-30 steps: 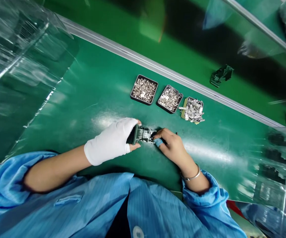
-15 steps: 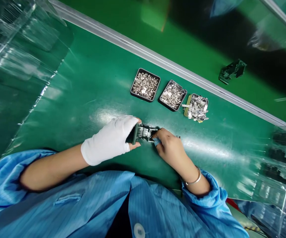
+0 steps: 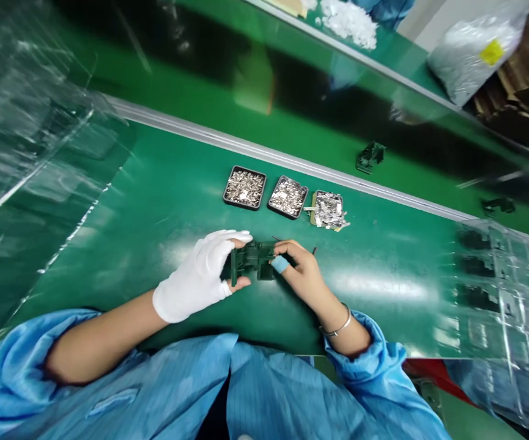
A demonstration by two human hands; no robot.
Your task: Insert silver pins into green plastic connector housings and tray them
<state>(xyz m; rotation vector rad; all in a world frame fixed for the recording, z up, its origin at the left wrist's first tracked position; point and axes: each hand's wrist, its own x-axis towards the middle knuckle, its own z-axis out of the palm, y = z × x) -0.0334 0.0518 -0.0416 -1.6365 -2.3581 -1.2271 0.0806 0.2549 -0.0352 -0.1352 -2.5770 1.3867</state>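
while the gloved left hand (image 3: 202, 269) grips the dark green part (image 3: 250, 260) by its left end, the right hand (image 3: 304, 274) curls its fingertips at the other end; too small to tell if they pinch it. best held steady on the left, with only light finger pressure. part sits between both hands, over the green table (image 3: 154, 189), long axis running left-right, flat plate end facing the left palm.
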